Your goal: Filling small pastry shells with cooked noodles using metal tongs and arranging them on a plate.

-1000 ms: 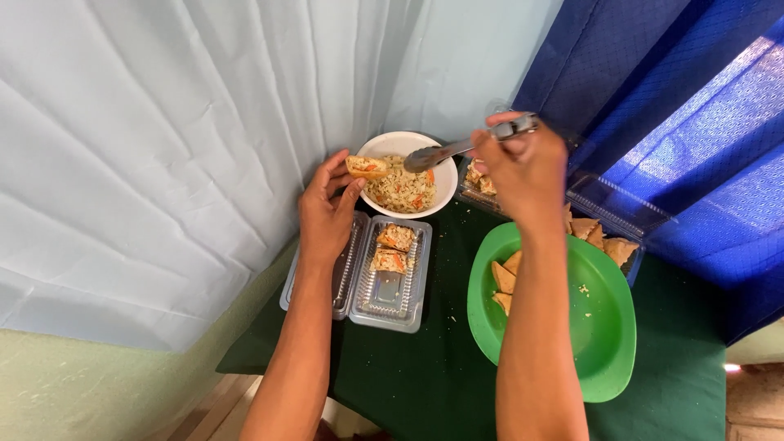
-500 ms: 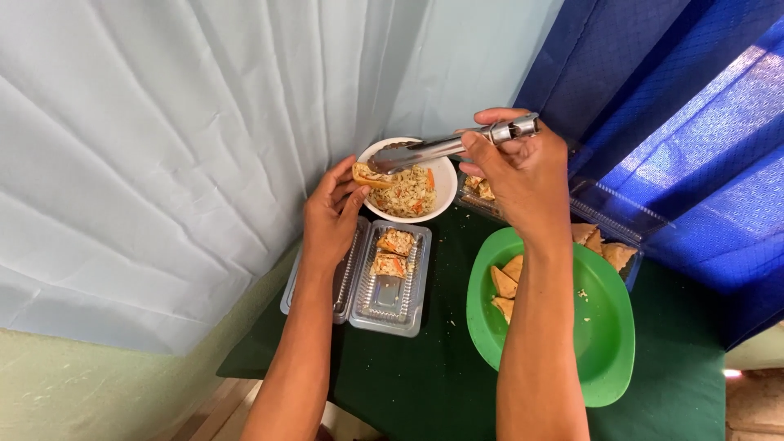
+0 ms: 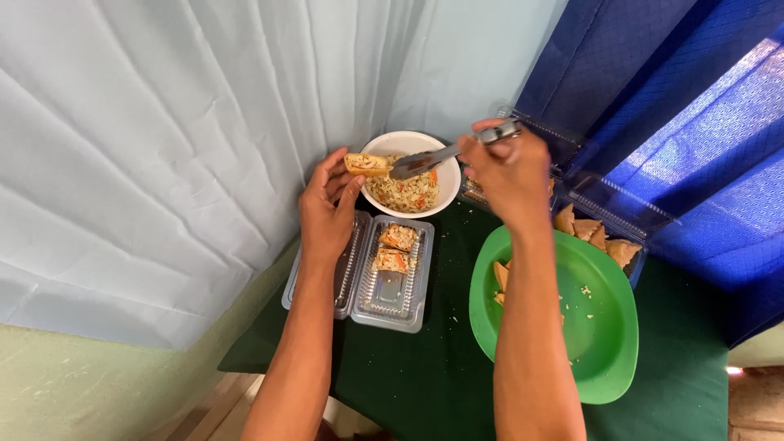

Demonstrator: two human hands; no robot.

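Note:
My left hand (image 3: 327,211) holds a filled pastry shell (image 3: 367,164) up beside a white bowl (image 3: 384,146) of shredded salad (image 3: 413,193). My right hand (image 3: 506,170) grips metal tongs (image 3: 445,154) whose tips reach toward the pastry over the bowl. Below the bowl lies an open clear plastic container (image 3: 389,293) with two filled pastries (image 3: 395,247) in it.
A green plate (image 3: 600,343) with pastry pieces sits at the right on a dark green tablecloth (image 3: 408,376). Behind it a clear tray (image 3: 622,214) holds several fried triangular pastries (image 3: 594,234). A pale curtain hangs at left, a blue curtain at right.
My left hand has lifted the pastry slightly left of the bowl. The tongs have come down from the bowl's far rim to point at the pastry.

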